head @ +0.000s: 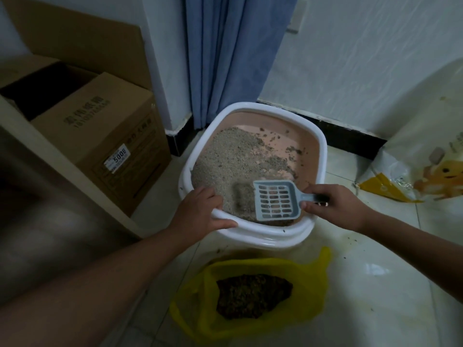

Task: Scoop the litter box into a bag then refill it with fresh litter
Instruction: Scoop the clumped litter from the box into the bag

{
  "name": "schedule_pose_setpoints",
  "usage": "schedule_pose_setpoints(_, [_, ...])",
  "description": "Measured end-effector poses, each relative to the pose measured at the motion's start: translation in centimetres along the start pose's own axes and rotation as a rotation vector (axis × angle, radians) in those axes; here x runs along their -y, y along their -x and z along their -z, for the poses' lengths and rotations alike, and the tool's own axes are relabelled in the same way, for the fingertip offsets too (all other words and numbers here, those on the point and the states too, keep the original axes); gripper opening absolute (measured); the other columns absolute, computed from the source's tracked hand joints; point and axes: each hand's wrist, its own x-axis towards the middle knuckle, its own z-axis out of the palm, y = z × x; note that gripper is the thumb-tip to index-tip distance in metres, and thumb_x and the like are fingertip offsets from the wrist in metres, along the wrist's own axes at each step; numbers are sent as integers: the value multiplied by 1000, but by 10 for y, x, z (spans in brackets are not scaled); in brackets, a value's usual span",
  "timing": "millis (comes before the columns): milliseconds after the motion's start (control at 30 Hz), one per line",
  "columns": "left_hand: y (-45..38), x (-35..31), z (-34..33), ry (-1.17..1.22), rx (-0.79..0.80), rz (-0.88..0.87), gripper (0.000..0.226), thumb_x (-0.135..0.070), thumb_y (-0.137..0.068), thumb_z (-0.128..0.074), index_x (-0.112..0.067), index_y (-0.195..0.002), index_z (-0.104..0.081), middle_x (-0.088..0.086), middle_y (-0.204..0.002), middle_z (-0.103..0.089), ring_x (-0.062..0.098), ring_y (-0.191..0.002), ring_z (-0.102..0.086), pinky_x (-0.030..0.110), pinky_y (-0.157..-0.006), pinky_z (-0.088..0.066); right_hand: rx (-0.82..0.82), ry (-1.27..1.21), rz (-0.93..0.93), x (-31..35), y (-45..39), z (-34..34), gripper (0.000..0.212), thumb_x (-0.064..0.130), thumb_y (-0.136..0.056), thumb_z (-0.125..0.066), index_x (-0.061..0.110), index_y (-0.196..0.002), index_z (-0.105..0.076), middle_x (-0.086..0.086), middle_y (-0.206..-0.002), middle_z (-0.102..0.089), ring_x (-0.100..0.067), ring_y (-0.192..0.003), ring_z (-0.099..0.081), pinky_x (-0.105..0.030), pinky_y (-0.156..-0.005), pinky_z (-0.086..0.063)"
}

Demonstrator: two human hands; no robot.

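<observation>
Head view of the scooping stage. The litter box [253,171] sits on the tiled floor [363,271] at the foot of the wall, beside a blue curtain [225,58]. The left hand [200,214] grips the box's near-left rim, fingers curled over it. The right hand [335,206] pinches the handle of the grey slotted scoop [275,201], which hangs over the near edge of the box — its slots look nearly empty. Grey litter [225,156] is banked toward the left wall, leaving pink base bare at the right with scattered clumps there. The yellow bag [250,294], open and already holding dark waste, lies on the floor just in front of the box. To scoop well, the blade probably should slide low under the clumps, then be shaken gently so clean grains sift back — before crossing the short gap to the bag. A litter sack [426,171] lies at right, cardboard boxes [100,136] at left.
</observation>
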Motion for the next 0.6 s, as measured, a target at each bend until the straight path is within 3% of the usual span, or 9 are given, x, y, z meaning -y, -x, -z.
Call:
schedule_pose_setpoints(133, [-2, -2, 2, 1, 10, -2, 53, -70, -70, -65, -18, -70, -52, -6, -77, -45, 12, -74, -40, 26, -61, -27, 82, 34, 77, 15, 8, -3, 13, 36, -80, -75, 27, -89, -73, 10, -77, -69, -9, -68, -61, -37, -64, -51])
schedule_pose_setpoints(200, [-2, -3, 3, -1, 7, -7, 51, -67, -70, -66, -18, -70, -53, -6, -76, -45, 11, -73, -39, 26, -61, -24, 127, 73, 135, 24, 12, -9, 9, 37, -79, -76, 32, -85, -72, 12, -77, -68, -8, -68, -60, -33, -61, -51])
schedule_pose_setpoints(267, [-1, -4, 5, -9, 6, -8, 54, -71, -70, -63, -17, -69, -53, -6, -76, -44, 9, -73, -37, 25, -61, -20, 197, 115, 215, 33, 16, -15, 10, 43, -78, -73, 37, -84, -69, 17, -79, -66, -4, -70, -60, -26, -60, -49])
schedule_pose_setpoints(367, [-1, -5, 5, -19, 4, -12, 56, -70, -69, -65, -15, -70, -54, -3, -75, -47, 10, -74, -38, 24, -61, -19, 277, 273, 364, 41, 20, -29, 22, 51, -78, -68, 32, -91, -70, 15, -83, -64, -4, -72, -58, -28, -62, -50])
schedule_pose_setpoints(600, [-2, -7, 6, -8, 7, 4, 51, -62, -66, -75, -16, -70, -54, -8, -77, -42, 10, -76, -38, 25, -65, -24, 206, 578, 665, 39, 25, -43, 24, 53, -85, -63, 29, -90, -61, 8, -86, -59, -18, -82, -58, -33, -68, -50])
